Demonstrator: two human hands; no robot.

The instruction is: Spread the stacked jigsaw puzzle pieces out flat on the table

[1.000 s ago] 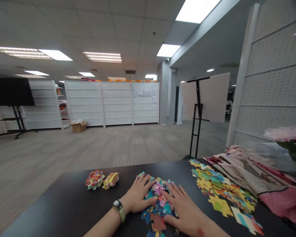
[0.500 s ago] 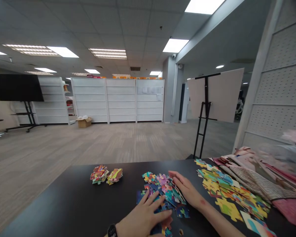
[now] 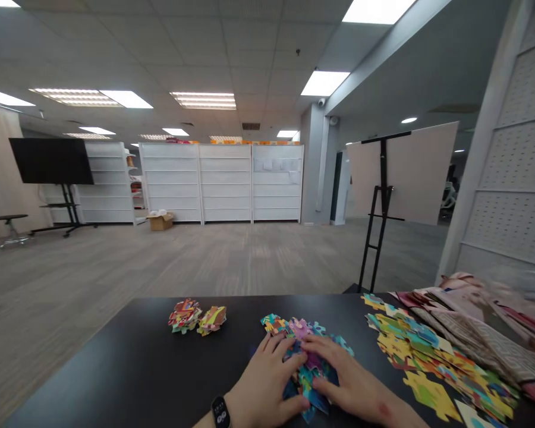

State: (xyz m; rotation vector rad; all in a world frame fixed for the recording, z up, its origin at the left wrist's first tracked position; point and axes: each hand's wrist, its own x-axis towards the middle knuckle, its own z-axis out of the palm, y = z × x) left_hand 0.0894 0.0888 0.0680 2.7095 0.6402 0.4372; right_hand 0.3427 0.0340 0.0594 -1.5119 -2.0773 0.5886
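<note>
A heap of jigsaw puzzle pieces (image 3: 304, 330) in blue, purple and teal lies on the black table (image 3: 160, 380) in front of me. My left hand (image 3: 270, 374) rests along the heap's left side, fingers stretched out and touching it. From the right, my right hand (image 3: 341, 374) lies over the heap, fingers slightly bent and thumb apart. Pieces show between the two hands; those under the palms are hidden. Farther left sit two small piles of puzzle pieces, a red one (image 3: 185, 315) and a yellow-brown one (image 3: 212, 320).
To the right spreads a large group of mostly yellow puzzle pieces (image 3: 428, 351). Crumpled pink and patterned fabric (image 3: 477, 321) lies beyond it along the table's right side. An easel (image 3: 378, 232) with a board stands past the table's far edge.
My right hand has moved from the heap's right edge onto it, and my left hand has shifted slightly to its left side. The heap looks more gathered. The view has turned a little left.
</note>
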